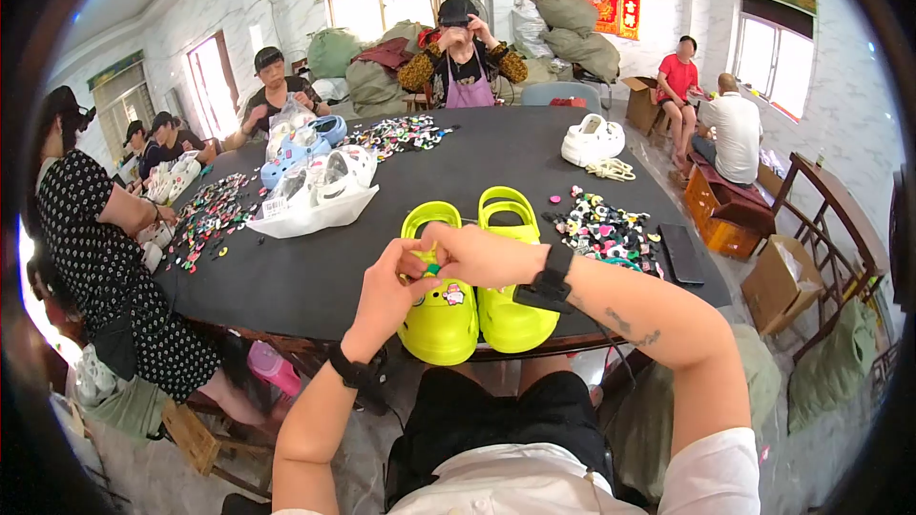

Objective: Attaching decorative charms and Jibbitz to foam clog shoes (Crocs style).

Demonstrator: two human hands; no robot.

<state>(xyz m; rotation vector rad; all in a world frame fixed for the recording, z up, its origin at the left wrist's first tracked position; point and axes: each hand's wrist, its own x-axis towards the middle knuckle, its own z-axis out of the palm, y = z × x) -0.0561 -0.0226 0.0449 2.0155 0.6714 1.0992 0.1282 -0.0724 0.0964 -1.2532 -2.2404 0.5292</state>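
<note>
Hands (434,272) over lime clogs (477,286)

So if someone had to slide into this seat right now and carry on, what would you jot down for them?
Left hand: over the left yellow-green clog, fingers pinching a small green charm at its upper.
Right hand: crossed over onto the same clog, fingers meeting the left hand at the charm.
Things: right yellow-green clog stands beside it, touching. The loose charm pile lies to the right on the black table.
Done: the left clog already carries one small pink and white charm.
Left: the green charm is not visibly seated yet; the right clog shows no charms from here.
</note>
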